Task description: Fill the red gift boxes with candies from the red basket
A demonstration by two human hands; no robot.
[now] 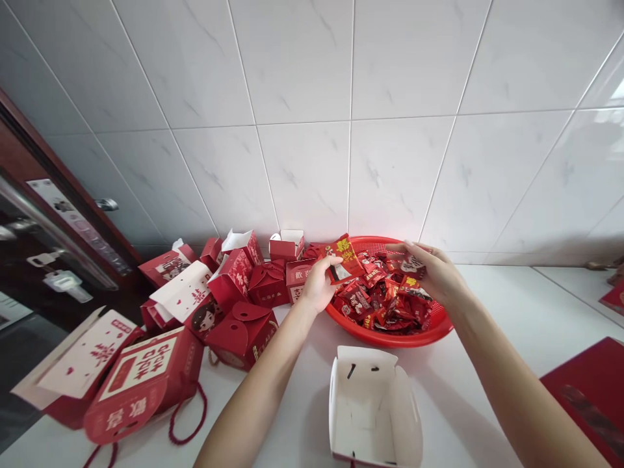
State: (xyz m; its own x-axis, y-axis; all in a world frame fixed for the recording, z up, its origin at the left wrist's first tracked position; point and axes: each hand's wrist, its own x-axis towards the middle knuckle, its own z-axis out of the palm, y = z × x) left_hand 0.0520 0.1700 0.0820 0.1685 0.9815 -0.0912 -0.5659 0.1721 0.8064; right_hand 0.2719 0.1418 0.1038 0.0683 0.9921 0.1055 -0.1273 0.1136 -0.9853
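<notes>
My left hand (319,283) pinches a red candy packet (347,258) with gold characters, held above the left rim of a red plastic basket (390,339). On the basket's right side, my right hand (439,273) has its fingers around a dark red candy packet (413,265) with pale lettering. Many small red candy packets (375,299) lie heaped in the basket. In front of it stands an open paper box (375,403), white inside, with its flaps up and nothing in its visible interior.
To the left crowd several red gift boxes, including a closed box (244,335) and a box with a cord handle (146,383). A red box or bag (589,396) sits at the right edge. Behind is a tiled wall (312,175); a door with keys (65,283) stands left.
</notes>
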